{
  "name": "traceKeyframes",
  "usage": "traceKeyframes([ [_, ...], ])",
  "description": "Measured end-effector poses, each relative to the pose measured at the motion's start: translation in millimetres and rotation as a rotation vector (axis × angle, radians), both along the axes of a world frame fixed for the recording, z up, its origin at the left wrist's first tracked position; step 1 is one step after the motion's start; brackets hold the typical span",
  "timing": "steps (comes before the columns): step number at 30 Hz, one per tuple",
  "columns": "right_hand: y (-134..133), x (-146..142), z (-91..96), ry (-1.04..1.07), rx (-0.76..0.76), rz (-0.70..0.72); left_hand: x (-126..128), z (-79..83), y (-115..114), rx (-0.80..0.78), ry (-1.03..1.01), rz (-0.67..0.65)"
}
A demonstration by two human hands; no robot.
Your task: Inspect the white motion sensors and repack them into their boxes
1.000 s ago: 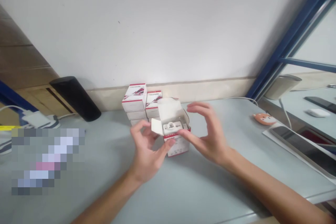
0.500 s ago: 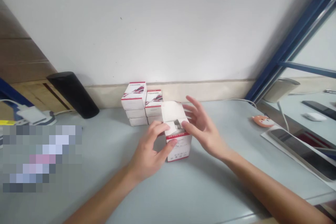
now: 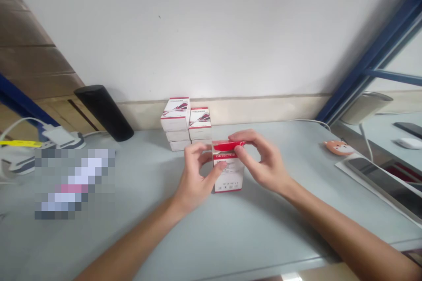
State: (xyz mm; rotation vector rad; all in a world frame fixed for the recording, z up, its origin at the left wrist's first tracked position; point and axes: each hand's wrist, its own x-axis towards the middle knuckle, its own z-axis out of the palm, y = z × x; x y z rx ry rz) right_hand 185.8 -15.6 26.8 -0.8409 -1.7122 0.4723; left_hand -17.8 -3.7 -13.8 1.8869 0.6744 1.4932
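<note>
A small white cardboard box (image 3: 229, 175) with red bands and the word DETECTOR stands upright on the table. Its lid's red tuck flap (image 3: 227, 145) is folded down near the front edge of the opening. My left hand (image 3: 199, 178) grips the box from the left, thumb on the front face. My right hand (image 3: 262, 158) pinches the lid flap at its right end between thumb and fingers. Just behind, against the wall, similar white boxes (image 3: 176, 116) are piled in two stacks. The inside of the held box is hidden.
A black cylinder (image 3: 103, 112) stands at the back left, near a white plug and power strip (image 3: 57, 138). A blurred patch (image 3: 74, 184) covers something on the left. To the right lie an orange animal-faced item (image 3: 338, 147) and a dark phone-like slab (image 3: 379, 180).
The box's raised lid has come forward and down over the opening, showing its red flap. My right hand has closed on the flap; my left still holds the box.
</note>
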Motion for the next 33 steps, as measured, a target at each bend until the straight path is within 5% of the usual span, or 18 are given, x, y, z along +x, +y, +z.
traceKeyframes([
  [14,11,4,-13.2,-0.071,0.189,0.054,0,-9.0,8,0.146,0.053,0.051],
  [17,4,-6,-17.5,-0.027,0.034,0.129,-3,-3.4,13,0.208,-0.086,0.250],
  [21,0,-16,-27.0,-0.025,-0.180,0.212,-14,9.6,22,0.086,-0.141,0.387],
  [23,3,-16,-29.6,0.001,-0.122,0.108,-25,13.9,29,0.161,-0.047,0.456],
  [26,12,-10,-25.2,0.041,0.072,-0.189,-46,15.9,47,0.320,-0.001,0.739],
  [28,21,-9,-16.9,0.021,0.195,-0.374,-60,14.4,62,0.254,-0.053,0.855],
  [33,59,-37,3.0,-0.360,0.436,-0.518,-76,4.8,95,-0.122,-0.157,0.580],
])
